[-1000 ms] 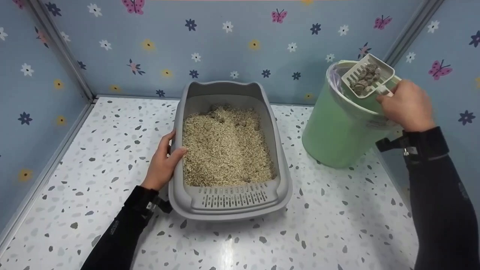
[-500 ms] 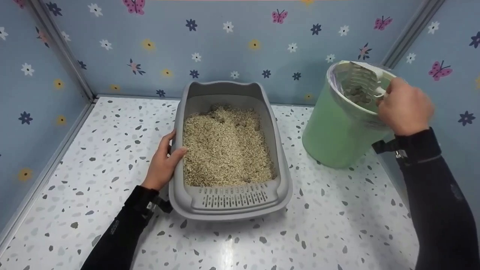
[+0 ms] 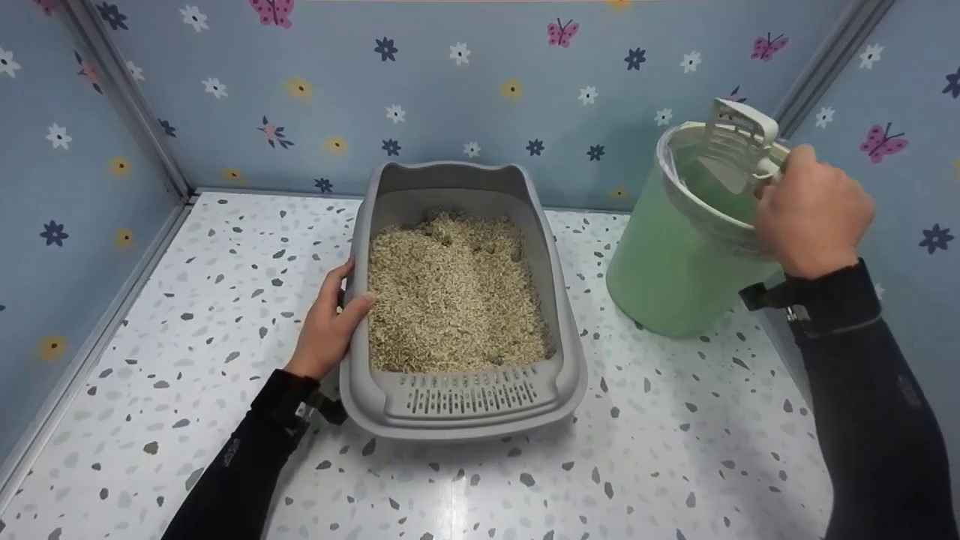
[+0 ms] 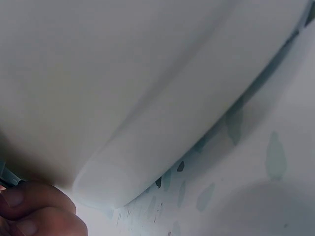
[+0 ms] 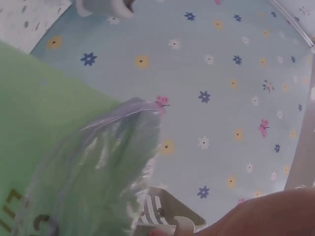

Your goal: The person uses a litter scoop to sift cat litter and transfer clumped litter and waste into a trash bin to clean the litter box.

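A grey litter box [image 3: 465,426] holding tan pellet litter [image 3: 450,300] stands on the speckled surface. My left hand [image 3: 324,334] grips its left rim, thumb over the edge and fingers on the outer side; the left wrist view shows curled fingertips [image 4: 44,206] close to the box's pale underside. My right hand [image 3: 814,210] holds a white slotted litter scoop [image 3: 739,142] by its handle, most of which the fist hides. The scoop is tilted steeply at the mouth of a green bin [image 3: 667,262], with no clumps visible on it.
A clear plastic liner [image 5: 106,157] folds over the bin's rim. Behind both containers rises a blue flowered wall panel [image 3: 450,90], with side panels at left and right. Some darker lumps [image 3: 487,246] lie in the far part of the litter.
My right hand has turned the scoop over from nearly level to steeply tilted above the bin; the grey clumps have left it, and it has risen slightly. My left hand has stayed put.
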The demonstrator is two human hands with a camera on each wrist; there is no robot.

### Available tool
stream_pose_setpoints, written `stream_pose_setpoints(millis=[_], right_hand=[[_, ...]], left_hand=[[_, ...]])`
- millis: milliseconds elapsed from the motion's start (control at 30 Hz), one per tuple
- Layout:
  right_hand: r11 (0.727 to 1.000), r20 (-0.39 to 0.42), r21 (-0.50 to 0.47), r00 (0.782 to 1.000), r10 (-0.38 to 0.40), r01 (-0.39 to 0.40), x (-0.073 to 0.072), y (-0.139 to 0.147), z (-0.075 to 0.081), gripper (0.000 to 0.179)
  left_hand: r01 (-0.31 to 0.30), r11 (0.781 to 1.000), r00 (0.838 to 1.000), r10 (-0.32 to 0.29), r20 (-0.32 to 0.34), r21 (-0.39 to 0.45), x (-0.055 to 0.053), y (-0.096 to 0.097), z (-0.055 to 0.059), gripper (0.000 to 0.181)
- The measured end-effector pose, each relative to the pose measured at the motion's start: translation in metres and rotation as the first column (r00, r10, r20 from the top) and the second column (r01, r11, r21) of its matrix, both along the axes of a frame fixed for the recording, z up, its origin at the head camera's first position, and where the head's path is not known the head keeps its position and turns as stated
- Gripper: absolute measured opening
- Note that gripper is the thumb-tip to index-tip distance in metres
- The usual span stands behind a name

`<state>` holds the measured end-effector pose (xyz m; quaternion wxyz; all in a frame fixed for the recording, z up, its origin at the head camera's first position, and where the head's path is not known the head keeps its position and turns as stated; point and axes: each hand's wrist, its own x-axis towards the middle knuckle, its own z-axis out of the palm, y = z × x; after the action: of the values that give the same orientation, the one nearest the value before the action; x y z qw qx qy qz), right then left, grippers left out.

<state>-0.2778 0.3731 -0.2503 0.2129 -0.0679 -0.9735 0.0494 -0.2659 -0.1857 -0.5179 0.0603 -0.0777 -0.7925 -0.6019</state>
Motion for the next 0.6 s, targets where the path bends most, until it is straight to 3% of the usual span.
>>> stream_pose_setpoints(millis=[167, 333, 433, 600], right_hand=[[0.988, -0.041, -0.139, 0.997, 0.064, -0.069, 0.016, -0.021, 0.008, 0.044], [0.969, -0.064, -0.182, 0.985, 0.159, -0.169, 0.031, -0.057, 0.01, 0.042], [0.951, -0.024, -0.193, 0.97, 0.242, -0.242, 0.035, -0.082, 0.008, 0.038], [0.929, 0.149, -0.153, 0.922, 0.359, -0.337, 0.033, -0.126, 0.001, 0.04]], left_hand=[[-0.011, 1.0, 1.0, 0.011, -0.003, -0.006, 0.0, -0.001, 0.001, 0.075], [-0.019, 1.0, 1.0, 0.019, -0.001, -0.014, -0.001, -0.002, 0.002, 0.075], [-0.019, 1.0, 1.0, 0.019, 0.0, -0.017, -0.001, -0.002, 0.001, 0.076], [-0.013, 1.0, 1.0, 0.013, 0.01, -0.019, -0.001, -0.001, 0.002, 0.077]])
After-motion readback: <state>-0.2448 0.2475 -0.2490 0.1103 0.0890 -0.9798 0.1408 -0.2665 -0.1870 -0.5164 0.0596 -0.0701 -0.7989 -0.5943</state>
